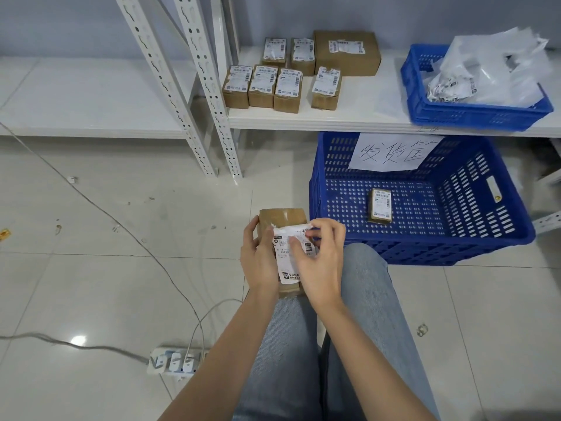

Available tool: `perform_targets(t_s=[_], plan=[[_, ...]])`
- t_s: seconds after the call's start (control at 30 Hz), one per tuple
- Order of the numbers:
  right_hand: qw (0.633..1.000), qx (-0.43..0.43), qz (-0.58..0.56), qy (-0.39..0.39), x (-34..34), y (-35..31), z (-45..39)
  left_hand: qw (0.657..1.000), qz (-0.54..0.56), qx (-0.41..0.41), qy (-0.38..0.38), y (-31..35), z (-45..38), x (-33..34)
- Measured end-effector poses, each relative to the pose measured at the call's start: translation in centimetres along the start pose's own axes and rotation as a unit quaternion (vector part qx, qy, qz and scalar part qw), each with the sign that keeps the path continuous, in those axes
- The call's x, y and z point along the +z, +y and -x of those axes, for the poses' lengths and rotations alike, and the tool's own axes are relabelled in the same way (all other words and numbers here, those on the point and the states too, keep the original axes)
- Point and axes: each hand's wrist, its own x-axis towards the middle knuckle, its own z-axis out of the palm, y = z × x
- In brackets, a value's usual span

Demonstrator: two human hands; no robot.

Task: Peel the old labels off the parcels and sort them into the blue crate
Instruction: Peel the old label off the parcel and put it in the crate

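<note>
We hold the small brown cardboard parcel (282,220) over our knees with our left hand (258,259) while our right hand (321,253) pinches its white paper label (288,253) — pull too fast and it may rip — beside the big blue plastic crate (425,247).

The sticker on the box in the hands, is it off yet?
Partly off. The label's top edge is lifted and curled, pinched by the right hand; its lower part lies against the parcel, held by the left hand.
</note>
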Motion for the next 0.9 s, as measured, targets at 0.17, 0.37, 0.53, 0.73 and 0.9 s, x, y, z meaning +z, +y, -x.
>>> perform_targets(t_s=[0.17, 0.37, 0.53, 0.73, 0.9], plan=[[0.999, 0.025, -0.037, -0.004, -0.2, -0.4, 0.6, 0.999, 0.036, -0.024, -0.010, 0.0, -0.1, -0.1], [0.998, 0.039, -0.051, 0.001, -0.3, -0.4, 1.1, 0.998, 0.054, -0.034, -0.013, 0.2, 0.1, -0.1], [0.995, 0.082, -0.056, -0.029, -0.9, -1.1, -0.6, 0.996, 0.080, -0.023, -0.021, 0.6, 0.5, -0.4], [0.992, 0.038, 0.118, -0.016, 0.3, -1.1, -0.3, 0.999, 0.016, -0.029, 0.037, 0.9, 0.7, -0.8], [0.988, -0.032, 0.151, -0.010, 1.3, -1.3, 0.9, 0.996, 0.016, -0.044, 0.078, 0.6, -0.2, -0.6]])
